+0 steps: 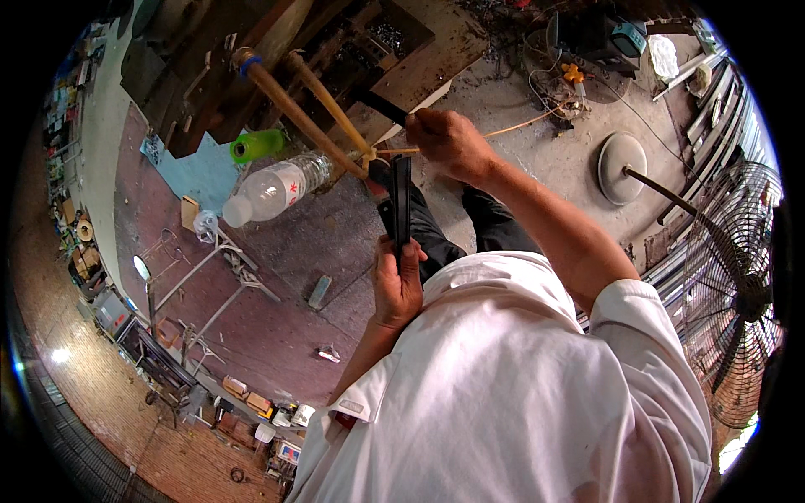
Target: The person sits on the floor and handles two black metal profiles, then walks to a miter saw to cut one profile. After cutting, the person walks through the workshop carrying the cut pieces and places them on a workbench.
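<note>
My left hand [397, 283] is closed around a bundle of long, narrow black strips [402, 201], which stand up from the fist. Above and to the right, my right hand [451, 144] pinches the end of another dark flat strip [386, 107]; its far end reaches over the dark machine or bench. Between and left of the hands, two wooden rods [302, 111] slant down and meet at a yellow binding [369, 156]. A large clear plastic bottle [277, 188] lies tilted beside the rods, apart from my hands.
A green cylindrical container [257, 146] sits left of the rods. The rusty brown bench [411, 63] fills the far side. At right stands a floor fan [729, 293] with a round base [622, 168]. A thin metal frame [226, 277] stands at left; cables [545, 84] lie far right.
</note>
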Available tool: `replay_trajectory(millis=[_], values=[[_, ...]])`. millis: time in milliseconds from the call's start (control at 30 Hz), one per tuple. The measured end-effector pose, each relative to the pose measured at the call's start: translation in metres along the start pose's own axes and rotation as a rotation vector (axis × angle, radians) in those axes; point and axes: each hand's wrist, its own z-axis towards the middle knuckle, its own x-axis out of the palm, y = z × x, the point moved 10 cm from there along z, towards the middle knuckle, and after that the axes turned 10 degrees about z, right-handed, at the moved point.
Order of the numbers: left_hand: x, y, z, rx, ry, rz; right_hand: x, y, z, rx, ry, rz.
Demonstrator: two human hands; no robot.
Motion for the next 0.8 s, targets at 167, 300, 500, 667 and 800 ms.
replay_trajectory(millis=[167,300,500,667,800], values=[[0.002,0.0,0.001,0.033,0.0,0.01,-0.02,0.006,0.006,-0.023,-0.011,-0.07],[0.005,0.002,-0.002,0.035,0.02,-0.011,-0.025,0.006,0.01,0.014,0.024,-0.084],[0.004,0.005,-0.002,0.026,0.032,0.024,-0.028,-0.002,0.019,-0.04,0.044,-0.111],[0.005,0.004,-0.004,0.05,0.022,0.009,-0.031,0.004,0.021,-0.059,0.062,-0.181],[0.005,0.002,-0.003,0.06,0.035,0.047,-0.03,0.004,0.022,-0.059,0.085,-0.185]])
